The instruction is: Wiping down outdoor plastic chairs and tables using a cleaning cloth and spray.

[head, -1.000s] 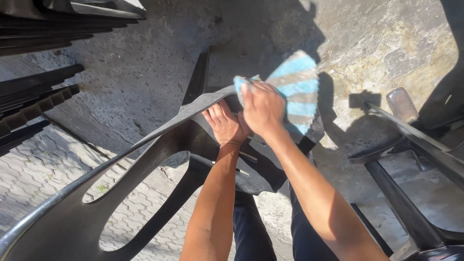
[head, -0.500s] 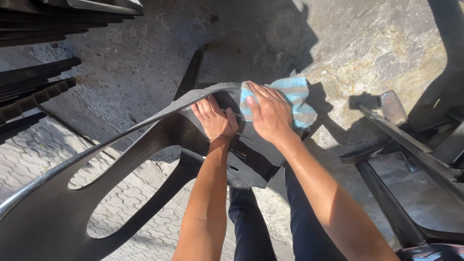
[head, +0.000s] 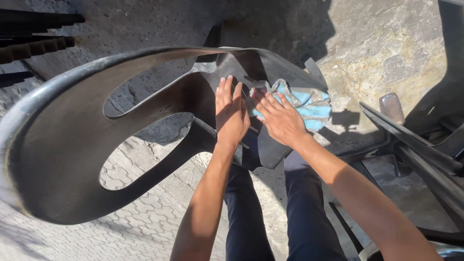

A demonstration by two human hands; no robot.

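Left hand (head: 232, 116) flat on dark curved plastic chair (head: 72, 145) mid-frame, right hand (head: 280, 118) beside it atop crumpled blue cloth (head: 309, 104).

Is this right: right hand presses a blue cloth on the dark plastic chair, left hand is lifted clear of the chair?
Not quite. The right hand does press the blue cloth on the dark plastic chair, but the left hand is not lifted clear: it lies flat, fingers spread, on the chair beside the cloth. The head view shows this.

Sunlit outdoor yard, paved ground (head: 145, 227), stacked plastic chairs (head: 34, 34)
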